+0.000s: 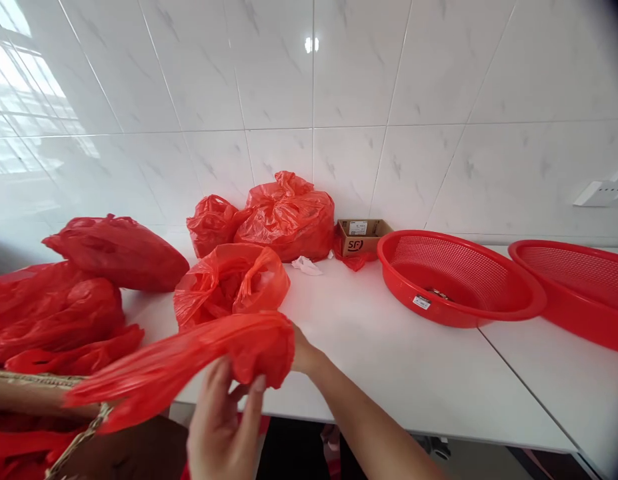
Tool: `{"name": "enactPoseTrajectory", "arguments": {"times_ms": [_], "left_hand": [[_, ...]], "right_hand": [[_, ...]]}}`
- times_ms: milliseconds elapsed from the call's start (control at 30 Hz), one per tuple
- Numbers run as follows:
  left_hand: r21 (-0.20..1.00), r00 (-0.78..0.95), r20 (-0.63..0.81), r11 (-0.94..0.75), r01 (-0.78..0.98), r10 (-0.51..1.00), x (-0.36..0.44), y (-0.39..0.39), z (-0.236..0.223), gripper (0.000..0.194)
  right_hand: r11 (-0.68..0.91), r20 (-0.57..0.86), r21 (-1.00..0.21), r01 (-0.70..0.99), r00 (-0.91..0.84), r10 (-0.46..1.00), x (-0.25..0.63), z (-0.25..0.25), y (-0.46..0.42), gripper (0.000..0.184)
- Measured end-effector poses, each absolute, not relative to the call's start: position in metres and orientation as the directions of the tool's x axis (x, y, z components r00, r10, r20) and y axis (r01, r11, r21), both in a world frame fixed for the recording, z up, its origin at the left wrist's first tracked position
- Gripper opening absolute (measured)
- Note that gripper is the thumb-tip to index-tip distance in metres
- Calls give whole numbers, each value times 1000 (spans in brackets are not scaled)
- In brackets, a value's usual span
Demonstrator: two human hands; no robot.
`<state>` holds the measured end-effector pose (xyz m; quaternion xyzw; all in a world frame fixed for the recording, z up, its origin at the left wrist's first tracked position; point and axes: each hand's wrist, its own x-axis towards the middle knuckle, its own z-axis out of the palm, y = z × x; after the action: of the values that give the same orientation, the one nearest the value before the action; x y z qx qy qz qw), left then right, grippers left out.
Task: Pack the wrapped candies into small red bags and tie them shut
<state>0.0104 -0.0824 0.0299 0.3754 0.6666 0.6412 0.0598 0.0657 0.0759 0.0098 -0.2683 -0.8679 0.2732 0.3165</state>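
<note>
A red plastic bag (pixel 189 353) hangs in the air over the front edge of the table, its loose end trailing to the left. My left hand (pixel 226 420) grips it from below, with fingers and thumb closed on the plastic. At the bag's right end, my right hand (pixel 301 350) goes in or behind; its fingers are hidden by the plastic, so their hold cannot be made out. Just beyond stands an opened red plastic bag (pixel 233 277) with more red plastic inside.
Tied red bags (pixel 289 217) stand against the tiled wall, and more bags (pixel 119 253) lie at left. A cardboard box (pixel 63 390) is at front left. Near the wall sits a small carton (pixel 361 237). Red baskets (pixel 463 313) (pixel 573 313) occupy the white table's (pixel 369 360) right side.
</note>
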Motion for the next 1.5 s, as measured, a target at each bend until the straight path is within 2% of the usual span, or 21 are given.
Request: {"name": "enactPoseTrajectory", "arguments": {"times_ms": [67,133,233,333,367,467,533,600,667,700,767,833,900,1000,1067,1133,1233,1300,1400,1500], "left_hand": [[914,-629,354,-113,391,692,15,-76,11,51],[920,-557,271,-41,390,785,18,-65,1,54],[885,-373,216,-20,464,902,32,-46,-3,44],[883,-144,214,-128,451,966,56,-35,-1,39],[894,-102,204,-143,424,974,63,-33,0,39],[961,-167,175,-131,245,970,68,-34,2,37],[992,-290,110,-84,98,951,57,-36,5,41],[999,-412,35,-23,34,910,42,-39,8,48],[998,-493,4,26,53,870,31,-42,10,52],[997,-504,-2,41,67,864,29,-43,9,52],[995,-462,16,32,96,887,31,-43,6,48],[987,-372,87,-28,160,924,38,-42,0,43],[964,-260,167,-101,247,951,44,-39,-5,39],[961,-218,153,-94,259,964,46,-37,-10,39],[982,-290,58,-2,190,955,42,-37,-11,42],[987,-371,-32,87,132,928,37,-39,-9,44],[993,-457,-64,102,60,887,35,-41,-2,44],[996,-484,-60,81,23,873,37,-41,2,45],[998,-469,-48,66,21,882,43,-39,3,44],[1000,-434,-26,22,-14,900,47,-37,-3,44]], "right_hand": [[627,419,-738,249,-560,715,95,14,76,25],[471,372,-867,163,-417,829,129,19,67,33],[292,291,-956,-37,-272,917,167,26,36,35],[278,289,-957,-78,-310,906,181,24,10,70],[267,277,-961,-73,-296,914,184,21,7,67],[185,203,-974,-130,-141,969,197,4,18,20],[110,125,-967,-228,-52,991,212,-6,31,22],[75,77,-956,-284,6,997,227,-7,37,24],[128,124,-961,-244,34,992,235,3,29,24],[179,185,-962,-208,-8,983,235,12,20,27],[286,320,-944,-162,-256,912,229,32,-3,37],[389,400,-910,-140,-537,743,216,49,-21,35],[508,429,-859,-61,-628,649,205,54,-26,26],[601,475,-754,265,-413,777,203,38,-5,29],[525,458,-685,505,-262,850,211,19,16,35],[439,376,-627,643,-243,894,223,4,32,37],[397,287,-625,672,-275,918,234,-2,36,28],[415,375,-637,649,-210,903,233,6,30,22],[536,583,-594,600,-138,800,221,21,19,18],[646,590,-572,505,-294,752,206,25,16,15]]}}
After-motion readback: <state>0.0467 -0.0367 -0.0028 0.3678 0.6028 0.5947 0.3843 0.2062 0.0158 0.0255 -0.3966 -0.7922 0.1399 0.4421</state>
